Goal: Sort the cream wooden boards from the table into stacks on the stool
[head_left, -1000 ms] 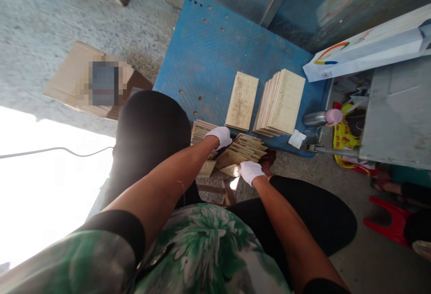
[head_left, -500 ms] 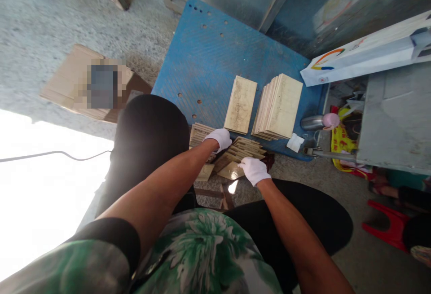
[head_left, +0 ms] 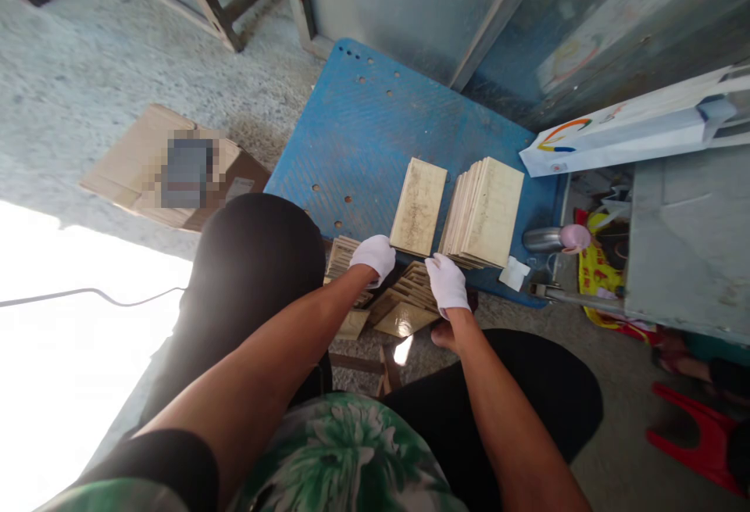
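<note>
My left hand (head_left: 373,258), in a white glove, is closed beside the near left corner of a short stack of thin wooden boards (head_left: 418,207). Its fingertips are turned away, so what it holds is hidden. My right hand (head_left: 448,285), also gloved in white, has its fingers bent together by the near right corner of that stack; I cannot make out what they grip. Below and between both hands, more boards (head_left: 404,318) lean in slanted rows. Another row of boards (head_left: 341,258) sits left of my left hand. A taller leaning stack of boards (head_left: 495,211) stands on the right.
Both stacks rest on a blue plastic surface (head_left: 351,129). A white paper piece (head_left: 514,273), a metal flask with a pink top (head_left: 542,240) and a white bag (head_left: 621,125) lie right. A cardboard box (head_left: 129,168) is at left, a red stool (head_left: 697,438) at lower right.
My right hand has moved up and away from the slanted boards to the short stack's near edge. My left hand has shifted slightly left relative to the stack. The camera view has tilted.
</note>
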